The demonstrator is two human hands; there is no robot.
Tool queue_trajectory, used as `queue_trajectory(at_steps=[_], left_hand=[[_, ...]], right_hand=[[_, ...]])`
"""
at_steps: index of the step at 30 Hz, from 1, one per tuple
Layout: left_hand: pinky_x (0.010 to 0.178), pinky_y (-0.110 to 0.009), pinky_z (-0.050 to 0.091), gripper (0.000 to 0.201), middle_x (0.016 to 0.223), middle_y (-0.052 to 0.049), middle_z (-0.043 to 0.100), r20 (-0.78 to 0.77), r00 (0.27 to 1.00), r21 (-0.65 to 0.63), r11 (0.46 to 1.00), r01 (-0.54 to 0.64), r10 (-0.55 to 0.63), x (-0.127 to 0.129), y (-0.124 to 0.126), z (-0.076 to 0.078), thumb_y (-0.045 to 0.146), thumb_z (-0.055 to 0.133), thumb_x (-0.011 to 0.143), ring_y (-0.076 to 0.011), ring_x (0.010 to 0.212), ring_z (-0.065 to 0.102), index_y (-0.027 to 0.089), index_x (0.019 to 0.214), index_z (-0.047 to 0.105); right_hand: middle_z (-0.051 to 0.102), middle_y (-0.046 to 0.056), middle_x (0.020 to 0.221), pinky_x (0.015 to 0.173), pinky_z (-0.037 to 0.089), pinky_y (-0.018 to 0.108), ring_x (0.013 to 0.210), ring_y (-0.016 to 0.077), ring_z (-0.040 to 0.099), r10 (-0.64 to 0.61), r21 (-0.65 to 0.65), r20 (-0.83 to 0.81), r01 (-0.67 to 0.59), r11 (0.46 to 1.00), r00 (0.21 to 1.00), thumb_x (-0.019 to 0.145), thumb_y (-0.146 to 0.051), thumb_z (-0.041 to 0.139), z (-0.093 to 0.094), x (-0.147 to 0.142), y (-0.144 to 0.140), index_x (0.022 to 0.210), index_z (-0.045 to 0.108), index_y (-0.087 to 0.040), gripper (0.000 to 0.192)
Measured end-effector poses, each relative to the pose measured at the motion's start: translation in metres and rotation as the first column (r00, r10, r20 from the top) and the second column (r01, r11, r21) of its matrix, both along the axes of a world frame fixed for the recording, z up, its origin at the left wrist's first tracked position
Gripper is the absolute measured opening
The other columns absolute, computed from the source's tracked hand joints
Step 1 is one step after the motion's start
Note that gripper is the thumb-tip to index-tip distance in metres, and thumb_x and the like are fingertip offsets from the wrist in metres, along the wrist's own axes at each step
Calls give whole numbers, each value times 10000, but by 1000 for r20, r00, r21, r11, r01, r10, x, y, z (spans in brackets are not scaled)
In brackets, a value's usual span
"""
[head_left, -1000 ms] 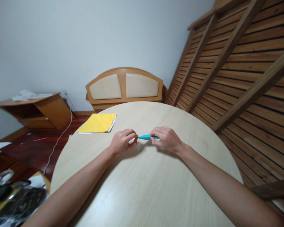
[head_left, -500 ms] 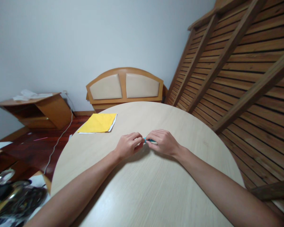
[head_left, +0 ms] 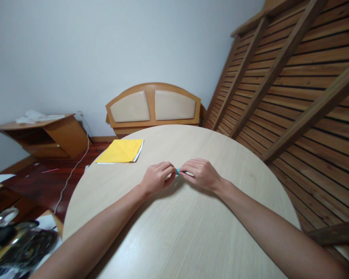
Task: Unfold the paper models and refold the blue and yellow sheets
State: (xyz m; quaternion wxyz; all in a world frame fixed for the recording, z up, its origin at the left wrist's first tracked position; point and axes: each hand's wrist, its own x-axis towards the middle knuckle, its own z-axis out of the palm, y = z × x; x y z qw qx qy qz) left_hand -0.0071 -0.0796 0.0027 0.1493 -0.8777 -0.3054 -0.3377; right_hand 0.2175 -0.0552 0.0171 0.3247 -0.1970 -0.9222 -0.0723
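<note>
At frame centre, my hands pinch blue paper (head_left: pixel 177 171).
Left hand (head_left: pixel 157 179) and right hand (head_left: pixel 200 174) clamp it, closer together than before; no writing readable.

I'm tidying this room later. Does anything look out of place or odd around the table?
On the table nothing stands out: both hands pinch a small blue paper, and the yellow sheets lie flat. Behind, a headboard and slatted bed frame lean against the walls, and a cable trails across the floor.

Left hand (head_left: pixel 157 179) and right hand (head_left: pixel 200 173) meet fingertip to fingertip over round pale wooden table (head_left: pixel 174 232), pinching small folded turquoise paper piece (head_left: pixel 178 171) between them. Yellow paper sheet (head_left: pixel 120 151) lies far left, well apart.
</note>
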Motion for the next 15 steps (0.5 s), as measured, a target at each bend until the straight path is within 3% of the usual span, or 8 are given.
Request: queue_trajectory(at_steps=[15], left_hand=[[637, -247, 490, 161, 814, -46, 698, 42, 995, -54, 995, -87, 89, -15, 5, 2, 147, 485, 909, -147, 721, 640, 185, 909, 642]], right_hand=[[767, 32, 855, 709, 477, 301, 779, 174, 700, -58, -59, -139, 51, 997, 989, 974, -278, 595, 1, 14, 12, 894, 724, -193, 174]])
